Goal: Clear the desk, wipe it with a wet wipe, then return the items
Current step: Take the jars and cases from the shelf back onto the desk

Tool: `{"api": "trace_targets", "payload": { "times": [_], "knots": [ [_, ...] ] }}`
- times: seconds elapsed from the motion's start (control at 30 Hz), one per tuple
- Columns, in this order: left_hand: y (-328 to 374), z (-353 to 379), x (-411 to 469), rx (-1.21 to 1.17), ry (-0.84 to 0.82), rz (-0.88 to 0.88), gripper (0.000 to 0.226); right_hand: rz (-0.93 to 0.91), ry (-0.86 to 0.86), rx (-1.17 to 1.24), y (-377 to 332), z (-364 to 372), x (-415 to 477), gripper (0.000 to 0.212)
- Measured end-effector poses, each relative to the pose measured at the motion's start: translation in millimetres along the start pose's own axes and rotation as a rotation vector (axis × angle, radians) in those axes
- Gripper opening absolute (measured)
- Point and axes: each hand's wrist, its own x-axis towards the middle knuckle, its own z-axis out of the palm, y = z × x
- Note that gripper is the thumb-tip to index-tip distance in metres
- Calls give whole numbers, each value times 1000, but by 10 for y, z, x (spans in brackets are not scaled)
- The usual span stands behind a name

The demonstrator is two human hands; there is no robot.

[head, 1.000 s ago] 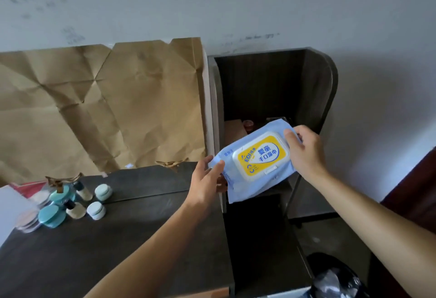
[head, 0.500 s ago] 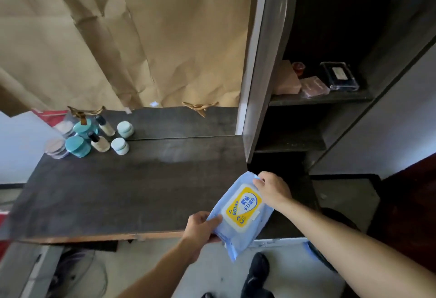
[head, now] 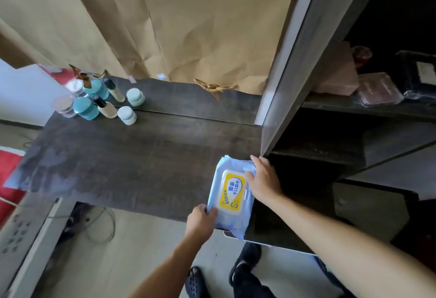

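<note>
Wet-wipe pack [head: 232, 192], earlier held off the desk [head: 132, 163] edge, now over its right corner.

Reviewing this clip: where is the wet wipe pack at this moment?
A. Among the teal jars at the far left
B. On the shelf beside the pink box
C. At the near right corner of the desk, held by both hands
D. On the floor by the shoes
C: the wet wipe pack lies at the desk's near right corner, the left hand gripping its near end and the right hand on its lid side.

dark desk [head: 141, 160] bears jars [head: 127, 114], wipes pack [head: 232, 194].
</note>
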Motion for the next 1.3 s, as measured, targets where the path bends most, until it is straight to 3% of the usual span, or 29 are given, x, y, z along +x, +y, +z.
{"api": "trace_targets", "payload": {
  "times": [0.1,0.33,0.4,0.5,0.67,0.8,0.9,0.97,1.03,1.1,1.2,1.3],
  "knots": [
    [2,9,27,151,24,56,22,68,-62,72,140,109,-131,52],
    [283,-134,-51,479,138,187,16,-9,-134,81,232,-112,-87,55],
    [497,-210,-108,496,186,294,24,-58,-89,82,225,-254,-159,48],
    [872,-324,-223,446,236,540,28,-164,48,118,166,-583,-338,35],
    [1554,-468,-579,355,264,985,12,-380,369,190,11,-1407,-710,21],
    [2056,-448,-943,306,279,1359,17,-487,656,121,-63,-2078,-909,23],
    [2348,-366,-1117,309,310,1493,22,-520,847,-90,-64,-2563,-914,32],
    [2482,-326,-1182,323,326,1520,23,-453,749,-253,-57,-2831,-828,56],
    [2575,-309,-1218,342,330,1515,22,-366,543,-359,-73,-3020,-702,80],
    [2651,-301,-1241,374,349,1520,22,-340,381,-454,-106,-3138,-548,94],
    [2754,-266,-1246,439,386,1538,16,-363,214,-532,-134,-3224,-357,95],
    [2837,-218,-1277,487,420,1526,11,-459,231,-565,-49,-3290,-287,80]
  ]
}}
